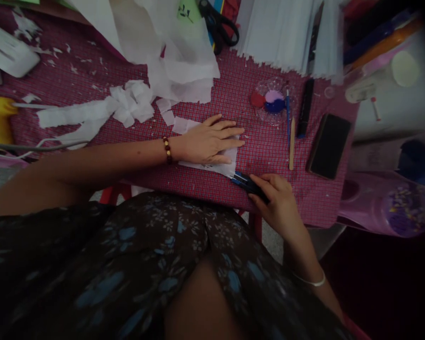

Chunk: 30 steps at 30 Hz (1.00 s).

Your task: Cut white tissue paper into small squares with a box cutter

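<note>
My left hand (210,141) lies flat, fingers spread, on a white sheet of paper (198,165) near the table's front edge. Some dark marks show on the paper beside the thumb. In my right hand (278,200) is a blue and black utility knife (250,183), its thin metal tip at the sheet's lower right corner. Whether the tip touches the paper I cannot tell. Left of the sheet lie cut white paper strips (78,114) and a heap of small paper pieces (132,101).
Larger white sheets (184,61) and black scissors (219,23) lie at the back. To the right are a clear palette with coloured lumps (272,101), a wooden stick (292,146), a black marker (306,108) and a dark block (328,145). A yellow glue gun (0,118) sits far left.
</note>
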### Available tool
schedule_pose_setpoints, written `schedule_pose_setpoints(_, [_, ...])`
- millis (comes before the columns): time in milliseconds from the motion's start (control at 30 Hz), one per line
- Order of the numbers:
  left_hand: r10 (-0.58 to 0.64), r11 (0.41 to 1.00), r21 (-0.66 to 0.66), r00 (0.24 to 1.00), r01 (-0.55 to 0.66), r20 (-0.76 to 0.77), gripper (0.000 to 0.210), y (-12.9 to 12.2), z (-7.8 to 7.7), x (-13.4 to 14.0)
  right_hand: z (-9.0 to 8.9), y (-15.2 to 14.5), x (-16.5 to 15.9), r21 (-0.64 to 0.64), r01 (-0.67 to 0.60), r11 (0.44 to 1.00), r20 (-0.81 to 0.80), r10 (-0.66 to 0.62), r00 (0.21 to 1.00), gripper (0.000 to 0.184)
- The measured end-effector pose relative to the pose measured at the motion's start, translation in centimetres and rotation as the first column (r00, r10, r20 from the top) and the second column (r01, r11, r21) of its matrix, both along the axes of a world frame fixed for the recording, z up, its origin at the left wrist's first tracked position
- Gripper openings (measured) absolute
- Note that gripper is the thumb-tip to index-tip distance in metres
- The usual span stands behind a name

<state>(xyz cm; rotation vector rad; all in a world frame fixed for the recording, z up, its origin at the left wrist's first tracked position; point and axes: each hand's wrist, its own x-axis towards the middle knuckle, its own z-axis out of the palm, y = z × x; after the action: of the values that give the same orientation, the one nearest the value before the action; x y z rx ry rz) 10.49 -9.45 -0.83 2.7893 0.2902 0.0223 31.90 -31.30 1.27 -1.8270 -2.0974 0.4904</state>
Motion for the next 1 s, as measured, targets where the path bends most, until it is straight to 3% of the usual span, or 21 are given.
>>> schedule_pose_setpoints(167, [0.020,0.999,-0.035,0.999,-0.019,0.027,0.076,-0.1,-0.1,0.1,0.3,0.3,0.0,-0.013,-0.006,1.000,-0.021,0.006,1.000,0.044])
schedule_pose_setpoints(767, [0.036,0.998,-0.053,0.999,-0.035,0.020,0.061,0.3,-0.1,0.3,0.4,-2.0,-0.9,-0.034,0.049,0.998,-0.010,-0.049,0.999,0.040])
schedule_pose_setpoints(900, [0.054,0.984,-0.177,0.995,-0.038,0.083,0.058,1.2,0.8,-0.6,0.0,-2.3,-0.6,0.002,0.065,0.998,-0.032,-0.064,0.997,0.040])
schedule_pose_setpoints(1000, [0.062,0.988,-0.149,0.992,-0.045,0.108,0.062,1.6,1.0,-2.3,-0.3,-2.5,-0.4,0.019,0.077,0.997,-0.032,-0.076,0.997,0.040])
